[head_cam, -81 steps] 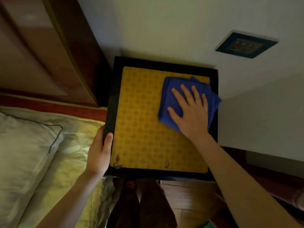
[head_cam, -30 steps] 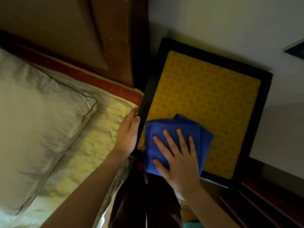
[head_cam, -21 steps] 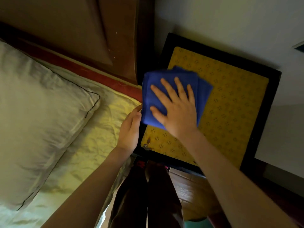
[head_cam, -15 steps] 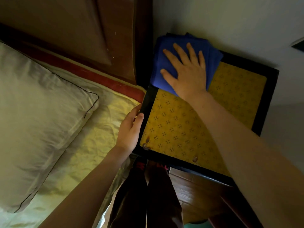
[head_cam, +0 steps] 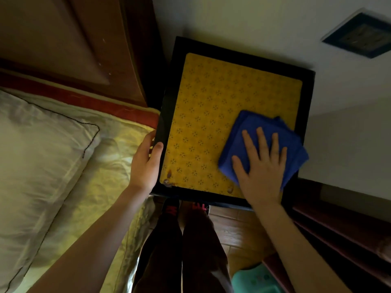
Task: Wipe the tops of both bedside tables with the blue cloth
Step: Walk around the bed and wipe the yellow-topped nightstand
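While my left hand [head_cam: 146, 163] gripped the bench's [head_cam: 239, 58] bedside edge, my right hand [head_cam: 261, 166], flat and open, pressed the blue cloth [head_cam: 254, 127] at the near right corner, overhanging the right rim; the rest of the yellow top [head_cam: 211, 102] lay clear.

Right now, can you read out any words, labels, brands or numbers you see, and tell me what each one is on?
No text can be read here.
Red marks on the dark shoes: blurred, unreadable.
Wall plate: dark, no legible label.
Yellow mat on the bedside table: flower pattern only, no words.
Blue cloth: no visible label.
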Tool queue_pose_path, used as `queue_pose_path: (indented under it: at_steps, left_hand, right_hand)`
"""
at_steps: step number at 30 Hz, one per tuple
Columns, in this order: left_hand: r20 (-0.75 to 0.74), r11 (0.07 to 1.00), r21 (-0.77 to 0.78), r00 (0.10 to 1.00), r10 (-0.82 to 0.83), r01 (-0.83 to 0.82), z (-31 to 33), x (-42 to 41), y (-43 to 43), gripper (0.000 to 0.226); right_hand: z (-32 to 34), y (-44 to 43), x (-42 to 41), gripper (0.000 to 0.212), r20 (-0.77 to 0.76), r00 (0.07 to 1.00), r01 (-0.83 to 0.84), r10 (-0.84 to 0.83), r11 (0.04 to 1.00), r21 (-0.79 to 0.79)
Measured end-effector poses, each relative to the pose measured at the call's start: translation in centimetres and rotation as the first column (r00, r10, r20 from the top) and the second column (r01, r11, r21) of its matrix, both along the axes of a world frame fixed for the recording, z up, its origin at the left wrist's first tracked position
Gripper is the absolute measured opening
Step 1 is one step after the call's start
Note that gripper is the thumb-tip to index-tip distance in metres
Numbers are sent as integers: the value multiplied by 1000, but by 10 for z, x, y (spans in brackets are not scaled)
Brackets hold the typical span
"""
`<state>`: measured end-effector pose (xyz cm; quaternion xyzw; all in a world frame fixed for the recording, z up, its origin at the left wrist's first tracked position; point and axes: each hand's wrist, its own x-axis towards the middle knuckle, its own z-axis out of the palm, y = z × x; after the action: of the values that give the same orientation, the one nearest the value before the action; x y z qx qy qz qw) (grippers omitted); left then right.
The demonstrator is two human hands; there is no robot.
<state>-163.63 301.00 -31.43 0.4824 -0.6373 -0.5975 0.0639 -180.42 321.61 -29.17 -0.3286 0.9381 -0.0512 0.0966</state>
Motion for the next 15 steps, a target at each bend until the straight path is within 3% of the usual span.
queue_pose_path:
  at_steps: [3,6,11,15]
  left_hand:
    - [-13,1000,11,1000,5,-5,0,0,0,30]
    - [-27,1000,12,1000,7,-7,-1,0,0,30]
    - [-55,998,44,998,36,-34,3,-2,2,28]
    - [-44,998,47,998,54,-52,3,-2,1,28]
  right_hand:
    - [-1,-10,53,63,21,993,-113,113,993,35]
    - [-5,-45,56,63,13,981,-193,193,981,-8]
    - [-10,-105,7,61,-37,980,-196,194,977,-88]
    - [-11,-105,5,61,-48,985,-171,168,982,-76]
